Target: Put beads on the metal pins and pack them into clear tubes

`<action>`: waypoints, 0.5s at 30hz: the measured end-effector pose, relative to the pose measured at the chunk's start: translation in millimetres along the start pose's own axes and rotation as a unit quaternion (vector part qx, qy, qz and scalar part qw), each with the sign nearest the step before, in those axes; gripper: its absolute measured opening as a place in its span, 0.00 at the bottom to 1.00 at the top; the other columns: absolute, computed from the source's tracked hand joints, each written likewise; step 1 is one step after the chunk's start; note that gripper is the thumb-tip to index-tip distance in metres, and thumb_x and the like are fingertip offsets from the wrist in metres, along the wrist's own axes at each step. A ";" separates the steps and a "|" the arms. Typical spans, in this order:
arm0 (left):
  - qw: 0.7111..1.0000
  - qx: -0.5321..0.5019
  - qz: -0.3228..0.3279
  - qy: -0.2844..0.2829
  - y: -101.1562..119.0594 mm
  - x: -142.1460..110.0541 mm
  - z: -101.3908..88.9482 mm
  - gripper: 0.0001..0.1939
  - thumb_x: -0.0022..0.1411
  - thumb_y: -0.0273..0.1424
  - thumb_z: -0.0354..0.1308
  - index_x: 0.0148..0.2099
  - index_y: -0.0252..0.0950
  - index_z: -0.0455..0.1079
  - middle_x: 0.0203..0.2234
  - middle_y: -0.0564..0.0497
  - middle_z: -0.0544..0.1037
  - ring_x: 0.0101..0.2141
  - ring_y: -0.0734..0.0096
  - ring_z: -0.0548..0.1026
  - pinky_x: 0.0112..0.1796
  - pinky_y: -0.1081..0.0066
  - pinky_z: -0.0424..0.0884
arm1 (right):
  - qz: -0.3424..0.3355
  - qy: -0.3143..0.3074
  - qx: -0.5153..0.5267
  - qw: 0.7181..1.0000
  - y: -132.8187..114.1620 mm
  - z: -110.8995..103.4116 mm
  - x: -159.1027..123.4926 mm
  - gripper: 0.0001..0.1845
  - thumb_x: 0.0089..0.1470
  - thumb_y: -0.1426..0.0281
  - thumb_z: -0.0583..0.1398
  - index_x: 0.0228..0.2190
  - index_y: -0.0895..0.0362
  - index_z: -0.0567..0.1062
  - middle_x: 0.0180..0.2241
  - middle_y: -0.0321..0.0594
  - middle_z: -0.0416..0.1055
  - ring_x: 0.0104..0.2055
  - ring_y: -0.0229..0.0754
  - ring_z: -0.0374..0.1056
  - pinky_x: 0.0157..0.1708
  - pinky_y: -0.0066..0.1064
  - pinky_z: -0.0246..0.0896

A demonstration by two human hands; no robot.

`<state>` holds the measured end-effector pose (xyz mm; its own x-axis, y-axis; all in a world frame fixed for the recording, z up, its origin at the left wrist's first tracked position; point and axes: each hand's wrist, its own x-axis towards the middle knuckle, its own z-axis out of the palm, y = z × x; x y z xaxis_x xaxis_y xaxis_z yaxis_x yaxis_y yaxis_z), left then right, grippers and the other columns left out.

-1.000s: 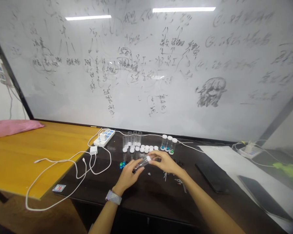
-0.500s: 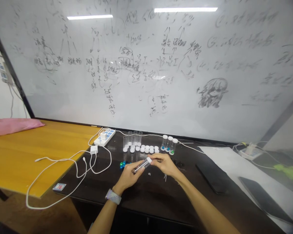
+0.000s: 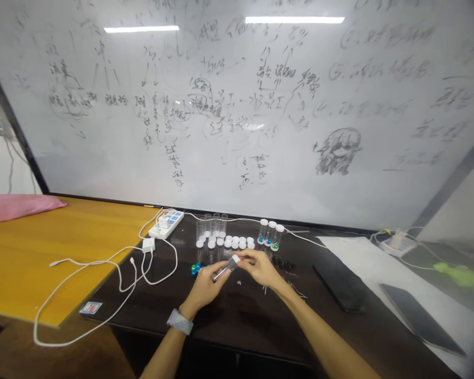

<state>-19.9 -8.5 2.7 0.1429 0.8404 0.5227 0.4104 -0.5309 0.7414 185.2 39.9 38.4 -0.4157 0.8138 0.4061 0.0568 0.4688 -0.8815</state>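
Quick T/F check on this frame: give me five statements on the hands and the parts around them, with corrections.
1. The left hand holds a tilted, clear cylindrical tube. True.
2. The right hand hangs open, touching nothing. False: it has its fingertips at the round white cap on the tube's upper end.
3. Three white-topped clear tubes stand beyond the right hand with blue or green balls inside. True.
4. The loose glossy blue and green balls lie to the right of both hands. False: they lie just beyond the left hand.
5. A pale wristband is on the left wrist. True.
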 end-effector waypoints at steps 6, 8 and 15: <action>0.999 -0.021 -0.013 -0.020 3.3 0.5 3.4 0.17 0.64 0.39 0.58 0.53 0.39 0.69 0.30 0.53 0.78 0.26 0.71 0.75 0.30 0.72 0.71 | 0.052 0.006 0.069 0.996 1.0 8.2 -6.9 0.23 0.46 0.59 0.71 0.42 0.56 0.77 0.39 0.43 0.79 0.41 0.47 0.75 0.45 0.38 0.70; 1.000 -0.022 -0.005 -0.018 2.0 0.4 3.2 0.19 0.64 0.38 0.57 0.55 0.40 0.66 0.32 0.53 0.78 0.27 0.72 0.76 0.33 0.70 0.72 | 0.056 0.043 0.060 0.996 -0.3 3.1 -3.9 0.22 0.44 0.57 0.71 0.38 0.57 0.78 0.38 0.43 0.79 0.40 0.47 0.75 0.43 0.37 0.70; 0.996 0.052 0.026 0.069 -5.3 2.8 3.1 0.21 0.65 0.39 0.56 0.58 0.40 0.63 0.39 0.50 0.75 0.32 0.70 0.76 0.47 0.61 0.70 | 0.064 0.220 -0.116 0.966 -1.6 -89.6 9.5 0.25 0.41 0.55 0.70 0.37 0.60 0.77 0.35 0.46 0.79 0.37 0.49 0.75 0.39 0.36 0.69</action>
<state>-18.9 -3.0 -1.1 0.0434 0.7856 0.6172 0.4980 -0.5526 0.6683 262.5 77.6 65.2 0.0317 0.9132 0.4064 0.3059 0.3782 -0.8737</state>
